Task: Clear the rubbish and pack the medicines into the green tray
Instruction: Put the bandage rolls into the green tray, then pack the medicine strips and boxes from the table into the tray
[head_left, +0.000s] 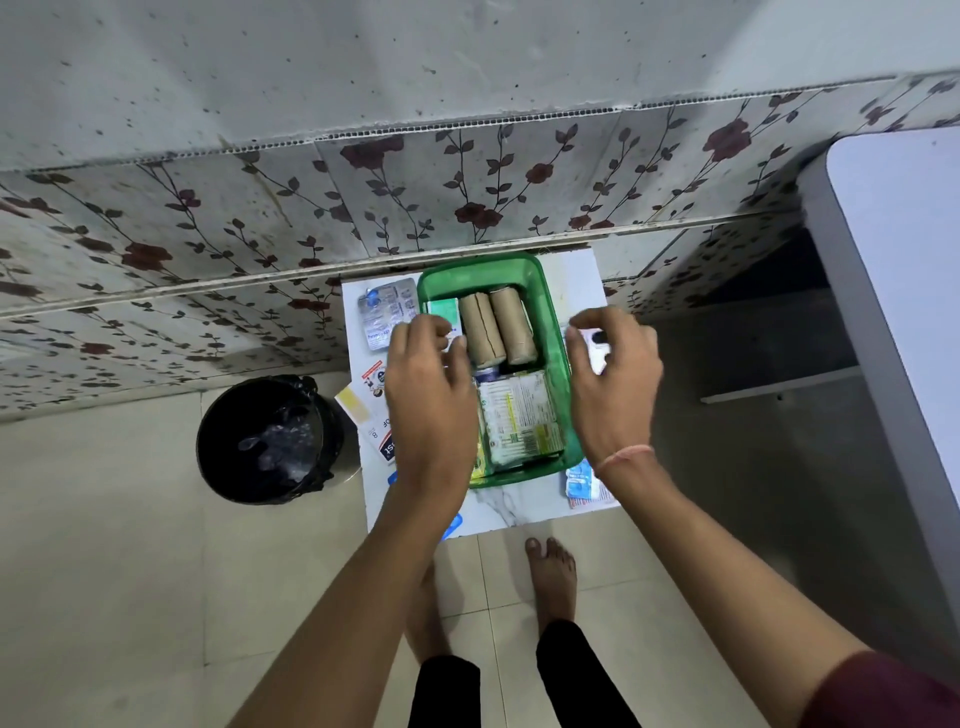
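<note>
The green tray (556, 332) stands on a small white marble-look table (498, 509). Inside it lie two brown bandage rolls (498, 325), a green-and-white box (445, 312) and a white printed packet (519, 421). My left hand (431, 395) hovers over the tray's left edge, fingers bent on the green-and-white box. My right hand (615, 374) is at the tray's right rim, shut on a small white object (597, 348) with a dark spot. Blister strips (384, 312) lie left of the tray. Sachets and cartons (374, 410) lie under my left hand. A blue-and-white strip (582, 480) lies by my right wrist.
A black bin (270, 439) lined with a black bag stands on the floor left of the table. A floral tiled wall (467, 197) runs behind. A white cabinet top (904, 291) is at the right. My bare feet (553, 577) stand before the table.
</note>
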